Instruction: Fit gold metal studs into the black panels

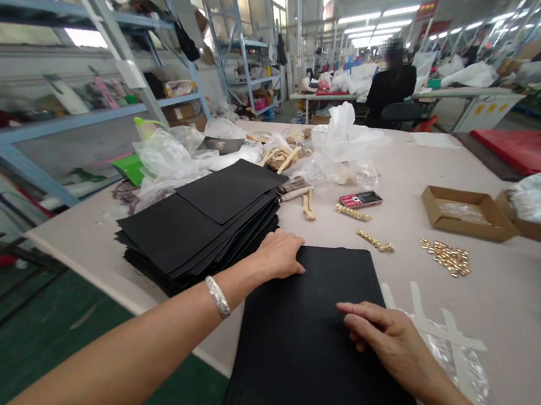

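Note:
A stack of black flat sheets (313, 336) lies directly before me. My left hand (280, 254) rests at its far left corner, thumb on the top sheet and fingers along the far edge, apart from the thumb. Over the right side of this stack is my right hand (393, 342), its index finger extended and the others loosely bent. Nothing shows in its fingers, and whether it touches the top sheet I cannot tell. A second, uneven stack of black sheets (193, 219) sits beyond my left forearm, one smaller sheet (233, 187) on top.
Small gold metal pieces (447, 257), a red phone (360, 200) and a cardboard tray (468, 213) are to the right. Taped clear plastic (454, 351) lies beside my right hand. Plastic bags (341, 136) cover the table's back. A person (392, 83) sits farther off.

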`<state>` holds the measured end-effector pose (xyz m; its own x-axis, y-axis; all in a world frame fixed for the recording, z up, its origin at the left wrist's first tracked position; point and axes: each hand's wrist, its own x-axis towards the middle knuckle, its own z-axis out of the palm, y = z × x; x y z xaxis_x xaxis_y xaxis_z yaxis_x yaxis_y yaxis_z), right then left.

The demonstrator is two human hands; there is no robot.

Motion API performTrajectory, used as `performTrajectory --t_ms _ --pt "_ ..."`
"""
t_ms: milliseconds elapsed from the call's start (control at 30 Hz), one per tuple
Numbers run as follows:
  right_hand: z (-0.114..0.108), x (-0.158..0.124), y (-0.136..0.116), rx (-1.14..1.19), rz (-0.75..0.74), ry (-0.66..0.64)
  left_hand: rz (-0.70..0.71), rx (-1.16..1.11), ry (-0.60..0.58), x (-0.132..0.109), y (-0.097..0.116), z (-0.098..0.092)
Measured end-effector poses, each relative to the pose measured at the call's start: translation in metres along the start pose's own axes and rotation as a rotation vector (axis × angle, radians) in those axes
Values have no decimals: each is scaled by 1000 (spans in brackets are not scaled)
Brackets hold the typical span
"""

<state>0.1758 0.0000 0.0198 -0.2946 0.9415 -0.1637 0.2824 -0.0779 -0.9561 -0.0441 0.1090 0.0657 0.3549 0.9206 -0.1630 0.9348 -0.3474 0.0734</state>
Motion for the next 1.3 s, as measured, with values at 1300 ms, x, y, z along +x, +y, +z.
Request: performTrajectory --t_ms 1300 --pt "10 1 1 -31 -23 92 -122 -155 -82 -32 14 -9"
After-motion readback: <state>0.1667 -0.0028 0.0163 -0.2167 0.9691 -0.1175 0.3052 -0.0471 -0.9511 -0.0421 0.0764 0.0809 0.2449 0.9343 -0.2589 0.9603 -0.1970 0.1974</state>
